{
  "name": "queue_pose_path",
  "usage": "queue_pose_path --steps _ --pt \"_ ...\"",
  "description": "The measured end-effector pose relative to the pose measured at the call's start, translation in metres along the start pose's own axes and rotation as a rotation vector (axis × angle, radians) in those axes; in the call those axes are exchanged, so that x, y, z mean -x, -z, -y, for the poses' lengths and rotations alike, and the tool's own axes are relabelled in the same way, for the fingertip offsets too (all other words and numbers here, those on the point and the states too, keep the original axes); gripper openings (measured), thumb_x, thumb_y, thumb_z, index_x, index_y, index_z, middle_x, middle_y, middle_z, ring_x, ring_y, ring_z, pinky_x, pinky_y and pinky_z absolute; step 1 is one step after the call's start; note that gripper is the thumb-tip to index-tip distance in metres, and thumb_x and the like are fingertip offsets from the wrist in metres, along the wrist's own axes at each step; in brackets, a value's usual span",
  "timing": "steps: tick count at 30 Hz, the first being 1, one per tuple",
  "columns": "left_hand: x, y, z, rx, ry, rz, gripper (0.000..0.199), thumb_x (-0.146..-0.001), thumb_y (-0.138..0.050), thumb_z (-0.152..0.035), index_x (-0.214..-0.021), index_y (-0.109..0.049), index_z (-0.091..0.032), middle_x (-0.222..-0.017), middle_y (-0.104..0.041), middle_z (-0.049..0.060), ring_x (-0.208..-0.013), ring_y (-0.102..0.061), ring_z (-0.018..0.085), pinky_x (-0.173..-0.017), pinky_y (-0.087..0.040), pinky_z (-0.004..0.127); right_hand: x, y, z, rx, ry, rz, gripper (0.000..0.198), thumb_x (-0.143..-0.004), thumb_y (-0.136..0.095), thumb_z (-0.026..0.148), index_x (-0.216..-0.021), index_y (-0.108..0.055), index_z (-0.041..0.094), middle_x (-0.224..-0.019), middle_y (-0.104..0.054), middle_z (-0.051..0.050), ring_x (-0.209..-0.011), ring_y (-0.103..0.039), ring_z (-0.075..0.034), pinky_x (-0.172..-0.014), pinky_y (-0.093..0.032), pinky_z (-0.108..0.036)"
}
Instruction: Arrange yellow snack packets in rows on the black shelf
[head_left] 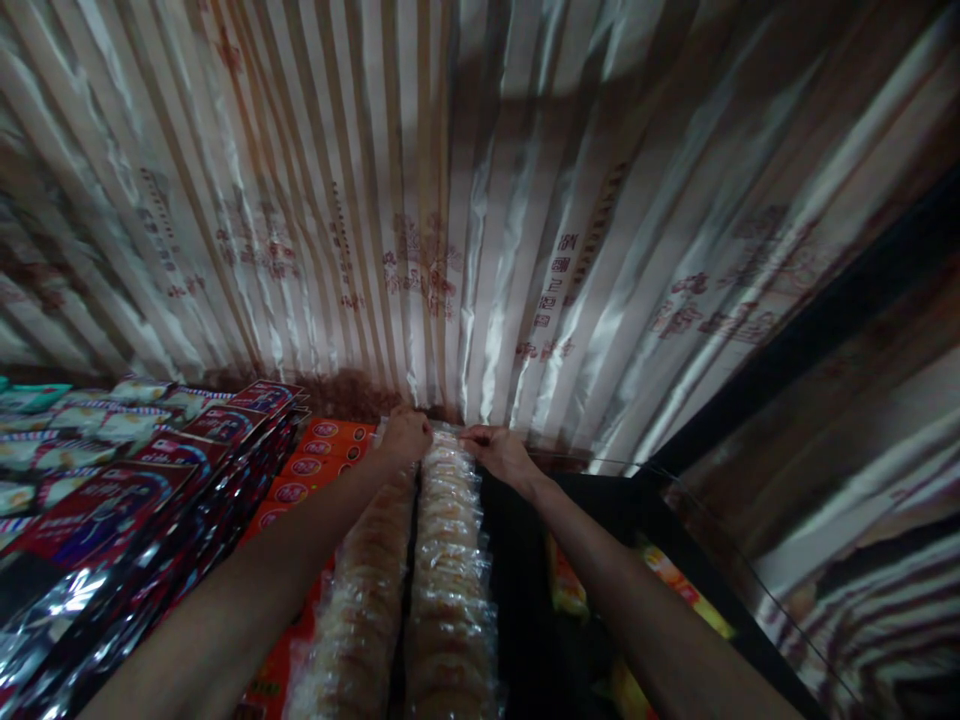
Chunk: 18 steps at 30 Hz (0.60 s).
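2 arms in view, bare as far as the frame shows. Left forearm (255, 583): slim, smooth in outline, widest near the lower edge, long even taper to a narrow wrist. Right forearm (626, 575): same build, same taper, slender wrist. Left grip (407, 437): bare hand, compact, rounded knuckles. Right grip (501, 452): bare hand, slim fingers, back narrowing toward the wrist. Light dim, soft shading along the 2 limbs. Nails, creases, fine marks too blurred to tell. Upper arms out of frame; sleeve length cannot be told.
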<state>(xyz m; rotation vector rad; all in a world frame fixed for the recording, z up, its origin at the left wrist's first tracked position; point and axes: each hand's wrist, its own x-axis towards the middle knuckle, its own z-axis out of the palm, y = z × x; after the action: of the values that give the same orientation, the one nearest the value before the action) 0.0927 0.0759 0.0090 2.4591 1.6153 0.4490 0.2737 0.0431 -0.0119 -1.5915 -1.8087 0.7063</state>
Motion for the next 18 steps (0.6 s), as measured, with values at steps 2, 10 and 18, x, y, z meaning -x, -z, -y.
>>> queue_pose_path --steps 2,10,18 --pt "0.002 0.0 0.0 -0.001 0.0 -0.021 0.022 -0.075 -0.049 -0.016 -0.081 -0.07 -0.014 -0.087 -0.07 0.009 -0.089 -0.061 0.018 -0.087 -0.043 0.03 -0.002 -0.001 0.003 0.013 -0.019 -0.006 0.016 -0.075 -0.054 0.026 -0.078 -0.069 0.018 -0.073 -0.07 0.0 -0.067 -0.063 -0.014 -0.063 -0.046 -0.022" --pt "0.011 -0.005 0.002 0.007 -0.103 -0.082 0.018 -0.072 -0.049 -0.007 -0.079 -0.065 -0.013 -0.088 -0.066 0.007 -0.098 -0.055 0.018 -0.095 -0.039 0.031 -0.007 -0.007 0.012 0.167 -0.029 -0.044 0.014 -0.077 -0.054 0.023 -0.078 -0.067 0.02 -0.075 -0.07 -0.001 -0.069 -0.063 -0.014 -0.065 -0.044 -0.022" --pt "0.026 0.008 -0.001 0.016 -0.304 -0.141 0.017 -0.082 -0.045 -0.014 -0.079 -0.062 -0.016 -0.089 -0.063 0.005 -0.101 -0.051 0.017 -0.104 -0.031 0.036 0.008 0.004 0.012 0.109 0.049 -0.103 0.022 -0.079 -0.05 0.036 -0.077 -0.064 0.019 -0.071 -0.065 0.0 -0.062 -0.057 -0.012 -0.061 -0.044 -0.022"
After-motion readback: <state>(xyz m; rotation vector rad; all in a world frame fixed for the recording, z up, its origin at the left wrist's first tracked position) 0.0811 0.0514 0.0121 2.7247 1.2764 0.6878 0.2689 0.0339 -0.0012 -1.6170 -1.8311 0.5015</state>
